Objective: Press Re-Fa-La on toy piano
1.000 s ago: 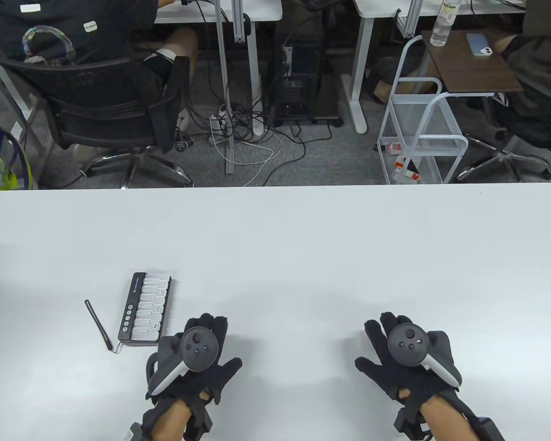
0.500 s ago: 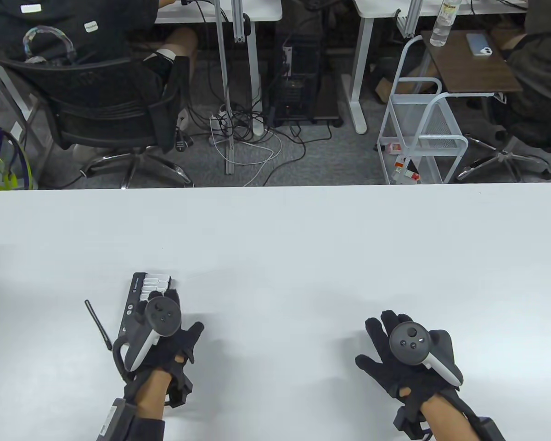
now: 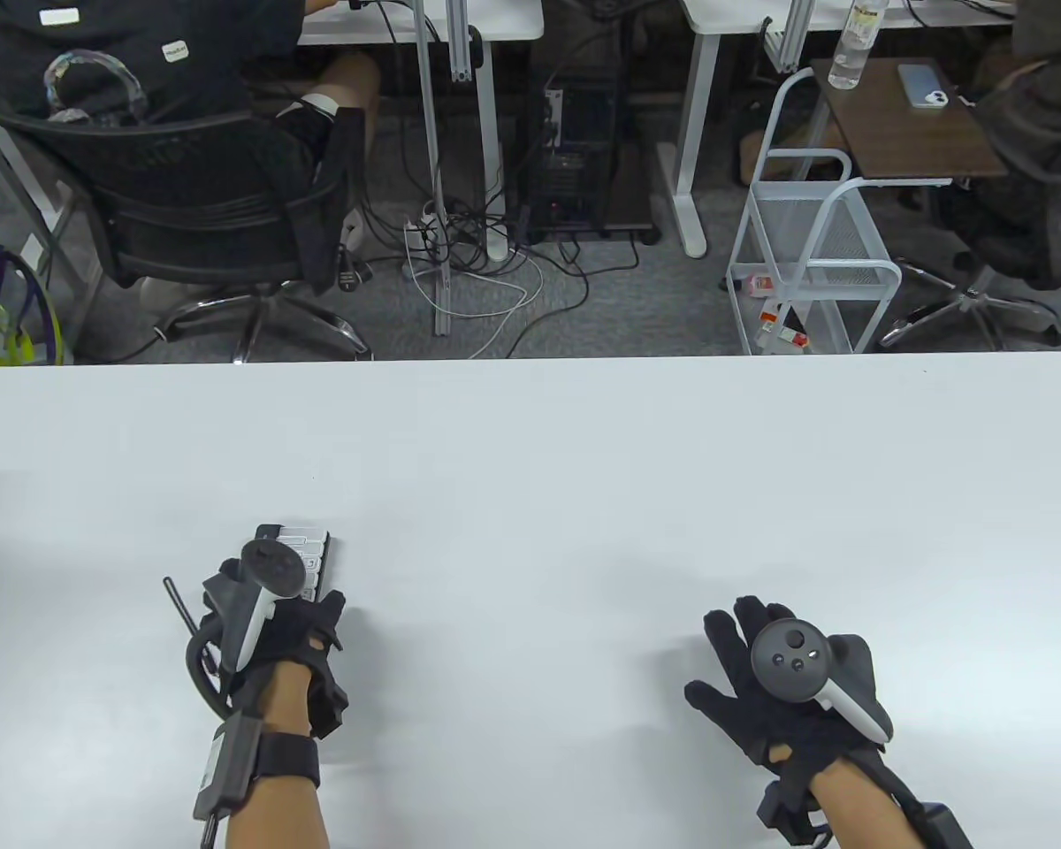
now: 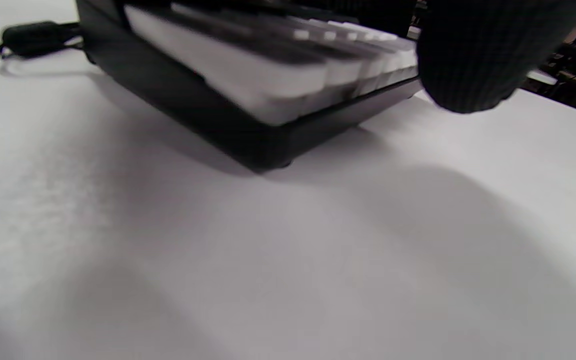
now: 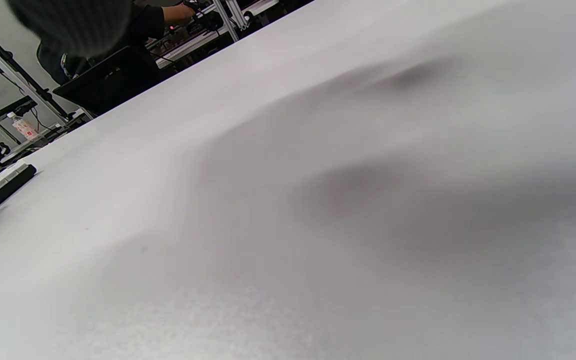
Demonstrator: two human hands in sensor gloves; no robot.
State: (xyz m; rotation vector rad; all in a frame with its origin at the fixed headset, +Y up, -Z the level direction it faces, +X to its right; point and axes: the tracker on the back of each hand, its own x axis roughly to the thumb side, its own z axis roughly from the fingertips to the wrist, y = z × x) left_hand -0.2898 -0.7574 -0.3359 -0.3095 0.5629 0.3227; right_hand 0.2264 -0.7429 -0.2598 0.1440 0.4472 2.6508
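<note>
Left hand (image 3: pixel 274 623) arches over the toy piano (image 3: pixel 305 541), grip unclear; right hand (image 3: pixel 787 676) rests flat, fingers spread wide.

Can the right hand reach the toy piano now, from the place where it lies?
Probably not without moving: the right hand rests flat on the table, far right of the toy piano. The left hand already covers most of the piano.

Bright, even light from above. Worktop (image 3: pixel 583 460) looks white w/ soft grey shadows under each hand. Table view is sharp; its far edge bends a bit. Both wrist views are blurry up close, esp. the piano (image 4: pixel 248 85) keys.
</note>
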